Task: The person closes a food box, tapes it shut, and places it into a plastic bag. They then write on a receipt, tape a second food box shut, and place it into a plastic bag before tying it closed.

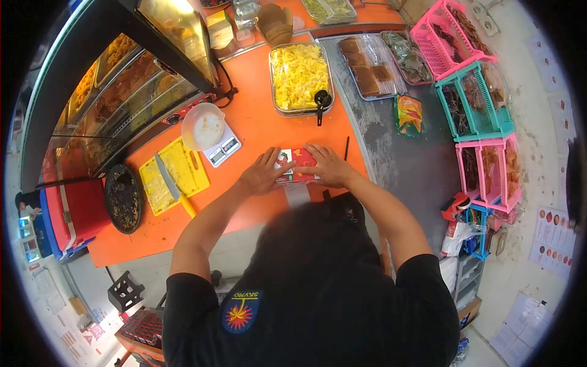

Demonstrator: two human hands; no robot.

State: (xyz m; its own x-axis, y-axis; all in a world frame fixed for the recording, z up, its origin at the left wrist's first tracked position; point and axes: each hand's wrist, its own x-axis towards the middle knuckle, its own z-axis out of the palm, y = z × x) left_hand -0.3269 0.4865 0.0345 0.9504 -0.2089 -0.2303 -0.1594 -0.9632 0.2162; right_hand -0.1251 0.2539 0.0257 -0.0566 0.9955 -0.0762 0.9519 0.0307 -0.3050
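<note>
At the near edge of the orange counter, a red-and-white box is held down flat. The left hand and right hand are laid on it, fingers extended, not closed around it. A scale bearing a white bowl is located near the left hand; a tray of yellow food is positioned behind.

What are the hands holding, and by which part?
A red-and-white box on the counter: left hand at its left end, right hand on its right side; whether gripped or only pressed is unclear.
</note>
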